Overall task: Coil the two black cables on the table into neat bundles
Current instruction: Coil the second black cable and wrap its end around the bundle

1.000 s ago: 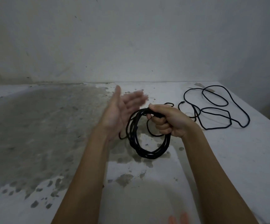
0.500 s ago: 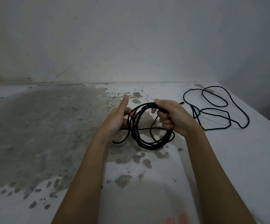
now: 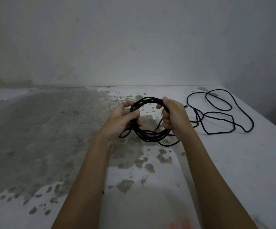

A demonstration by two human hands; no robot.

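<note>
- A person's left hand [image 3: 122,119] grips the left side of a coiled black cable [image 3: 150,138], the thumb laid across the strands and the fingers curled behind them.
- The right hand [image 3: 173,116] closes in a fist round the coil's right side, gathering the strands from its top down.
- The coil stands roughly upright between the two hands over the middle of the table [image 3: 233,162]. A few slack strands sag out of the bundle at its lower edge; whether they touch the surface cannot be told.
- The second black cable [image 3: 220,133] lies uncoiled in wide loose loops near the table's far right corner, just beside the right hand.
- Grey worn patches [image 3: 43,138] cover the table's left half, and smaller spots run towards its near edge.
- A pale, scuffed wall [image 3: 134,47] rises along the table's far edge.
</note>
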